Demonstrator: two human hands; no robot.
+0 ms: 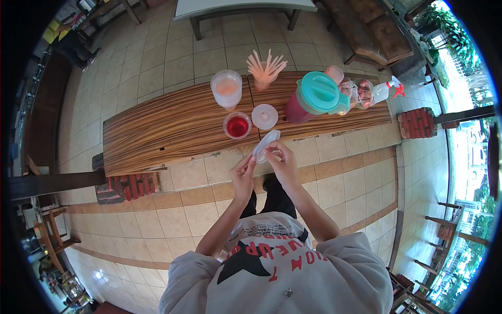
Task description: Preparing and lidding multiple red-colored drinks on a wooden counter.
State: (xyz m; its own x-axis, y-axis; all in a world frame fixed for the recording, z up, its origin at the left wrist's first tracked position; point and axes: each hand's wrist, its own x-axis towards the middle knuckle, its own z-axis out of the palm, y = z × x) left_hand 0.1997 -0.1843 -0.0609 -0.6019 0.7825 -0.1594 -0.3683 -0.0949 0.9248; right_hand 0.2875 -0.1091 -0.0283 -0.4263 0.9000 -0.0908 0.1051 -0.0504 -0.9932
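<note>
Between both hands, just in front of the table's near edge, is a clear plastic lid [268,143], held tilted. My left hand [243,176] pinches its lower left edge with thumb and fingers. The fingers of my right hand [285,163] grip it from the other side and cover part of it. Closest to the hands on the table stands a clear plastic cup [237,126] of red drink, without a cover. Right beside that cup lies a round translucent lid [264,116].
The wood-grain table [157,137] also bears stacked plastic cups [226,92], a container of straws [263,80], a teal-lidded pitcher [310,100] of pink-red liquid, plastic bags of red round items [361,94] and a spray bottle [382,91]. A person [70,41] stands far left. Brick posts [127,187] flank the table.
</note>
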